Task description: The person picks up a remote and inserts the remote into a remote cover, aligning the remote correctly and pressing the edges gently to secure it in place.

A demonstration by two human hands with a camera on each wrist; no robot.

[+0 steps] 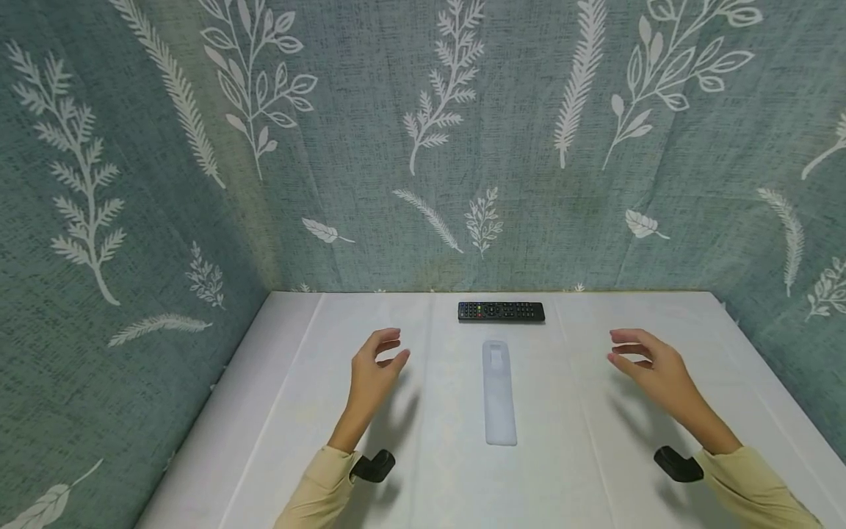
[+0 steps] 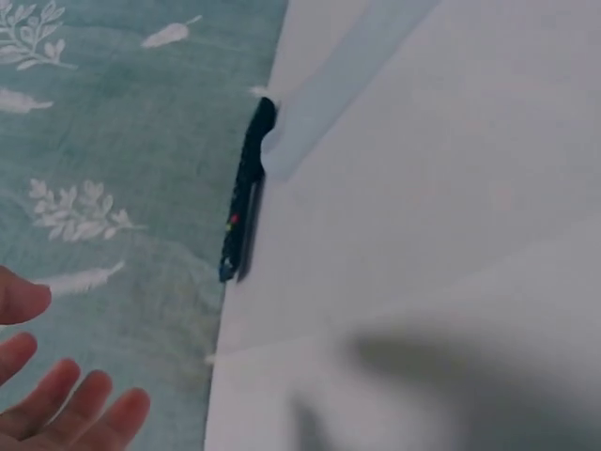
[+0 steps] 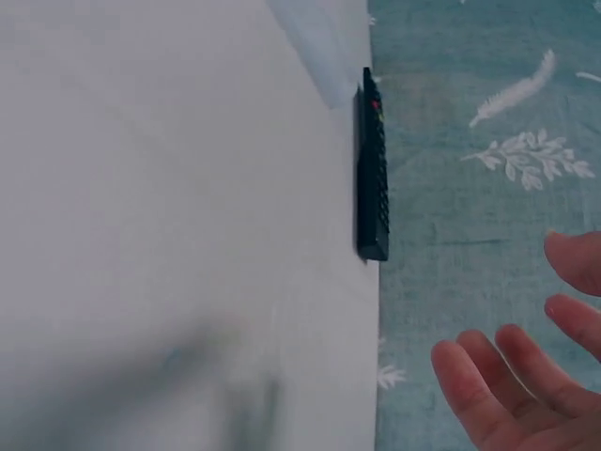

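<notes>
A black remote control [image 1: 501, 312] with rows of small buttons lies crosswise near the far edge of the table. Closer in, a translucent pale sleeve [image 1: 499, 400], long and flat with a small rectangular cutout at its far end, lies lengthwise. My left hand [image 1: 375, 375] hovers over the table left of the sleeve, fingers loosely bent and holding nothing. To the right of the sleeve, my right hand [image 1: 654, 371] hangs in the air in a similar pose, also holding nothing. Both wrist views show the remote [image 2: 246, 193] and part of the sleeve [image 3: 315, 52], with neither hand touching them.
A white cloth [image 1: 317, 441] with faint creases covers the table. Green fabric with white leaf prints [image 1: 370, 147] rises behind the far edge and along both sides. Each wrist carries a small black camera [image 1: 374, 466].
</notes>
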